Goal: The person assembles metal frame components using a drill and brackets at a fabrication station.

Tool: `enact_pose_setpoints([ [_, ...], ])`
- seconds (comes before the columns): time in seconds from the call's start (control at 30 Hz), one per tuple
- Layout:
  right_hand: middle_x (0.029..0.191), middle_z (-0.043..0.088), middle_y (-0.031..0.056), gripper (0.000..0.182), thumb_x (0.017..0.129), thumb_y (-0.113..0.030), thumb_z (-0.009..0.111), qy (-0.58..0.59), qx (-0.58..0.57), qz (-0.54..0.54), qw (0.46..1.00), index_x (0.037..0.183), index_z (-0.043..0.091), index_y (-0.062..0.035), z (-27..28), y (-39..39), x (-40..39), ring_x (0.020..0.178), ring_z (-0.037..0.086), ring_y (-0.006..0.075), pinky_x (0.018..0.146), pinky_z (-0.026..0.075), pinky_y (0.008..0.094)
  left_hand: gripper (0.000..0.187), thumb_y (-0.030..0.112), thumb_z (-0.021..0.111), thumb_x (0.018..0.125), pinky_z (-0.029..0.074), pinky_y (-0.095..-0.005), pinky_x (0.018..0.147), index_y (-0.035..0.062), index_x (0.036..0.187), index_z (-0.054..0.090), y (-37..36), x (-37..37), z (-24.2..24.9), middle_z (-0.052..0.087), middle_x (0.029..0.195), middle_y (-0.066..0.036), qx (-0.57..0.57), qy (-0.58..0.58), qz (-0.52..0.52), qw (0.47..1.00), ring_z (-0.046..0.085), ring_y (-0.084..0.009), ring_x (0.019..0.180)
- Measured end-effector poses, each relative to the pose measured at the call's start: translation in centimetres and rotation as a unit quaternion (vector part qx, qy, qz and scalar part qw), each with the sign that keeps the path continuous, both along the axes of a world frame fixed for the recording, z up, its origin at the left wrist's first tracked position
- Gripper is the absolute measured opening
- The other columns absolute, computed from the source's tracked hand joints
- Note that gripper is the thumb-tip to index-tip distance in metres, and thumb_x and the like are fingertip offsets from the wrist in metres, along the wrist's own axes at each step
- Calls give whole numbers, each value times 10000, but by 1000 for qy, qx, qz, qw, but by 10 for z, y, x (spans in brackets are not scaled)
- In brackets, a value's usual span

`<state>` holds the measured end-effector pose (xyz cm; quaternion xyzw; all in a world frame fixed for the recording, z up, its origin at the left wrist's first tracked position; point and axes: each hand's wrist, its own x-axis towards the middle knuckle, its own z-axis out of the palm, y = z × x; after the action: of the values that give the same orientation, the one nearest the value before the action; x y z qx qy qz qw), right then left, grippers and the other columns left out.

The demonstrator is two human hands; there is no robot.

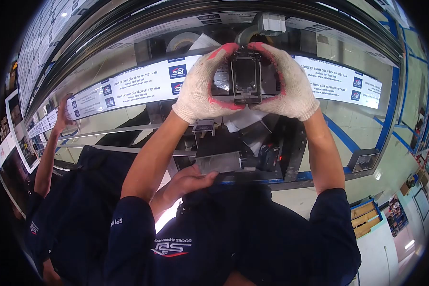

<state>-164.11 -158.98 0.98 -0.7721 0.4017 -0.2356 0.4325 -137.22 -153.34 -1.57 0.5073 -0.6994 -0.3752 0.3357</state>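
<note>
A dark, glossy rectangular frame piece (246,76) is held upright between my two hands; its middle looks see-through or reflective. My left hand (205,86), in a white knit glove with red-coated fingertips, curls around its left side. Around the right side curves my right hand (291,83) in a matching glove. Both sets of fingers meet the piece at its top and bottom ends. Behind my hands runs a long panel (140,85) covered in white film with blue printed logos. My palms hide the panel's middle stretch.
At my left stands a co-worker in a dark uniform (81,205), one bare hand (64,114) at the panel's left end. Another bare hand (190,182) holds a clear-looking plate (219,163) below my wrists. A blue-edged metal frame (390,114) and a dark profile end (364,161) are at right.
</note>
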Motion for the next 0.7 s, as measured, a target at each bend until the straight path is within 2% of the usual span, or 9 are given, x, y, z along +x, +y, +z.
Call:
enact_pose_setpoints([
  [0.03, 1378, 709, 148, 1132, 585, -318, 1046, -10, -15, -2, 1000, 1597, 568, -153, -1, 0, 0, 1266, 690, 376, 1115, 558, 476, 1221, 384, 1042, 568, 485, -488, 1191, 98, 1638, 527, 1, 0, -1, 632, 1569, -180, -4, 1, -1, 1000, 617, -407, 1407],
  [0.2, 1396, 700, 152, 1141, 573, -306, 1043, 14, -9, 13, 1000, 1593, 560, -133, 4, -2, 0, 1250, 685, 387, 1104, 561, 479, 1230, 384, 1045, 569, 478, -489, 1203, 105, 1644, 518, 3, 2, -2, 599, 1612, -177, -17, -16, -8, 1000, 593, -408, 1436],
  [0.43, 1480, 664, 169, 1119, 580, -281, 1028, 36, -71, 30, 996, 1571, 551, -76, -2, -5, 1, 1291, 657, 390, 1103, 566, 481, 1181, 413, 1024, 571, 359, -566, 1277, 99, 1603, 545, -5, -2, 7, 606, 1559, -204, -82, -124, -4, 989, 537, -428, 1478],
  [0.53, 1527, 636, 178, 1112, 581, -285, 1024, 48, -61, 27, 997, 1566, 554, -75, 0, -3, 3, 1332, 627, 409, 1138, 542, 504, 1171, 422, 1021, 565, 348, -578, 1270, 91, 1587, 554, -7, -1, 5, 619, 1529, -207, -70, -127, -10, 989, 537, -440, 1467],
  [0.63, 1581, 600, 175, 1114, 575, -302, 1021, 81, -125, 21, 989, 1564, 558, -81, -1, -4, 2, 1382, 588, 423, 1158, 505, 517, 1150, 429, 1021, 561, 369, -562, 1247, 85, 1559, 565, -7, 2, 7, 631, 1515, -196, -67, -132, -16, 989, 547, -428, 1458],
  [0.67, 1613, 578, 166, 1102, 573, -317, 1013, 99, -126, 20, 987, 1555, 567, -91, 2, -4, 2, 1422, 562, 424, 1165, 467, 525, 1148, 433, 1021, 562, 372, -559, 1243, 85, 1556, 564, -7, 2, 5, 630, 1519, -193, -72, -126, -19, 989, 549, -428, 1452],
  [0.7, 1636, 564, 151, 1168, 561, -380, 1032, 86, -147, 15, 985, 1594, 554, -116, -1, -3, 2, 1419, 571, 405, 1143, 458, 510, 1146, 436, 1021, 562, 375, -556, 1240, 85, 1552, 562, -8, 3, 3, 629, 1523, -191, -81, -120, -23, 989, 551, -428, 1447],
])
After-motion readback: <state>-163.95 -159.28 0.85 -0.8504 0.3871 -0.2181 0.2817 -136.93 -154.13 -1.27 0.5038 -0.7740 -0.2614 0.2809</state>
